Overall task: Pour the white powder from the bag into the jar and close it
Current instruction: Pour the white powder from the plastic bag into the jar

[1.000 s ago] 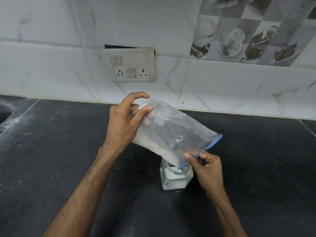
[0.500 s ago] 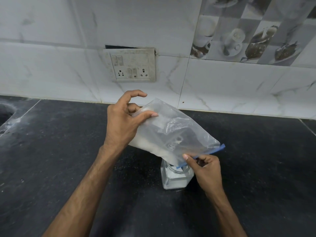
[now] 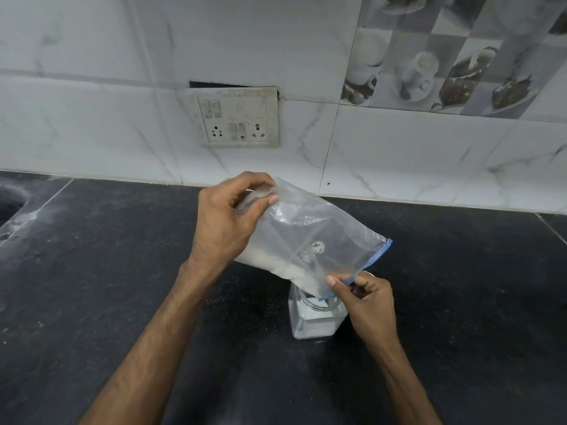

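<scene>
Black stone surface (image 3: 92, 302) below white wall tiles. The bag (image 3: 306, 237) slants down, mouth at the rim of the jar (image 3: 310, 328) standing on the surface. The left hand (image 3: 224, 222) clamps its fingers on the raised corner, and the right hand (image 3: 368, 299) pinches the blue mouth edge. Powder (image 3: 270, 259) lies along the low side (some seems to be in the jar), so pouring looks under way. Next, raise the left end and hold the mouth over the jar. No lid is in view.

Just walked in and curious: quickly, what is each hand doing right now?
Left hand: closed, pinching the raised end of the plastic bag.
Right hand: closed, pinching the bag's blue-edged mouth above the jar.
</scene>
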